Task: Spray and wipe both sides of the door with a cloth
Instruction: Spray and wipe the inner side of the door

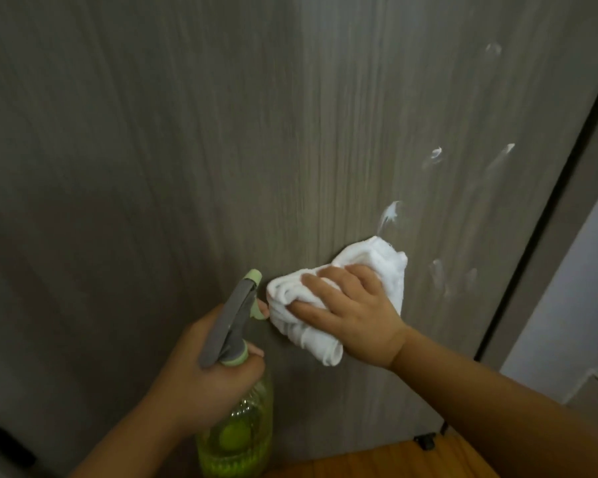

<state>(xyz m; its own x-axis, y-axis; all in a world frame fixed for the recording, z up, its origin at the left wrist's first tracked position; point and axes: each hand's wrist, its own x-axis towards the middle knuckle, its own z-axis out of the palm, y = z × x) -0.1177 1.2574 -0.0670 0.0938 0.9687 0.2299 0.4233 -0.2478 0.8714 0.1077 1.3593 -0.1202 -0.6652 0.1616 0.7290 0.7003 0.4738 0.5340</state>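
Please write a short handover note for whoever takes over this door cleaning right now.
Left hand grips the green spray bottle, nozzle toward the door.
Right hand presses the bunched white cloth flat against the door, low on this side.
Done: this side has been sprayed; wiping is under way.
Left: white foam patches above and to the right of the cloth need wiping. The door's other side is out of view, so check it.
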